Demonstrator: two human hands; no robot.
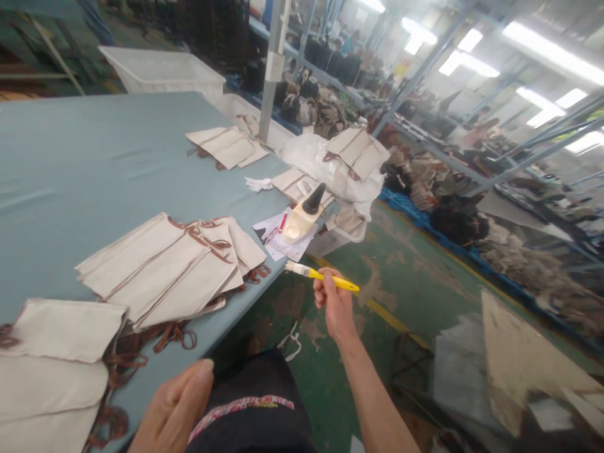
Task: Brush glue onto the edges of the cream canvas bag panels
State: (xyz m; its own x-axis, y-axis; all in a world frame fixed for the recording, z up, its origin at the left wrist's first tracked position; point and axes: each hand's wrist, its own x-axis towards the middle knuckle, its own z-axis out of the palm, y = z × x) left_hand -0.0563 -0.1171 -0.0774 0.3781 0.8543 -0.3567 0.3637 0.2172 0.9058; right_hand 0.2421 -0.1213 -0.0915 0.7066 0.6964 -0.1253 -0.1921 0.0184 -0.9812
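Observation:
My right hand point(334, 301) grips a paintbrush point(325, 277) by its yellow handle, its pale bristles pointing left past the table's edge. My left hand point(178, 402) is low in view beside the table edge, fingers curled together, with nothing visible in it. A stack of cream fabric pieces point(155, 270) with brown trim and cords lies on the table, beyond my left hand. More cream pieces point(56, 365) lie at the lower left. Past the brush, a squeeze bottle point(302, 217) with a black nozzle stands tilted in view on papers point(277, 248) at the table corner.
The blue-green table point(117, 151) has more cream pieces point(229, 146) at its far side. A white bin point(165, 69) and a metal post point(274, 69) stand behind it. A plastic bag point(306, 154) bulges near the corner. Heaped goods line blue racks point(419, 211) at right.

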